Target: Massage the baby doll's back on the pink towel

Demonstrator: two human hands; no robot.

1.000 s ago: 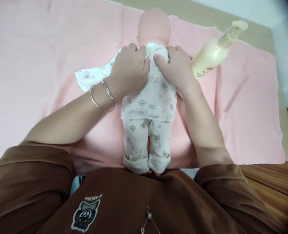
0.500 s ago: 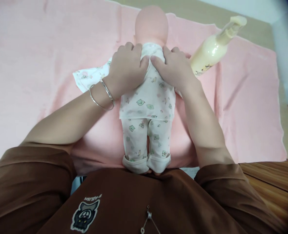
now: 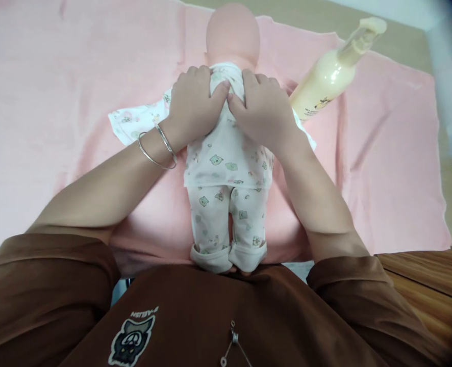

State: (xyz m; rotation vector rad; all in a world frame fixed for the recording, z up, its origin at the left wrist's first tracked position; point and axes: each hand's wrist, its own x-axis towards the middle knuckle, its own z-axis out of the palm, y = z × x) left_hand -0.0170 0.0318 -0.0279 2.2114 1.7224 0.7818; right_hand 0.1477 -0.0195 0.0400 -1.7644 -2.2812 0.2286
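Note:
A baby doll (image 3: 229, 158) with a smooth bald head lies face down, dressed in a white printed top and matching trousers with turned-up cuffs. Its arms stretch out sideways in white sleeves. My left hand (image 3: 196, 102) is curled over the doll's left-side shoulder, thumb laid on the upper back. On the other shoulder my right hand (image 3: 264, 109) grips the same way, its thumb close to the left one. The cloth bunches a little between the thumbs. Both hands' fingertips are hidden around the shoulders, and the doll's face cannot be seen.
A pale yellow pump bottle (image 3: 323, 79) stands just beyond my right hand, close to the doll's sleeve. Beneath everything spreads a pink cloth (image 3: 398, 153) over a beige table (image 3: 409, 51). Wooden flooring (image 3: 432, 275) shows at the lower right.
The doll's head and upper body have shifted slightly left and away in view. My right hand has moved a little left, and more of the right sleeve shows past the wrist.

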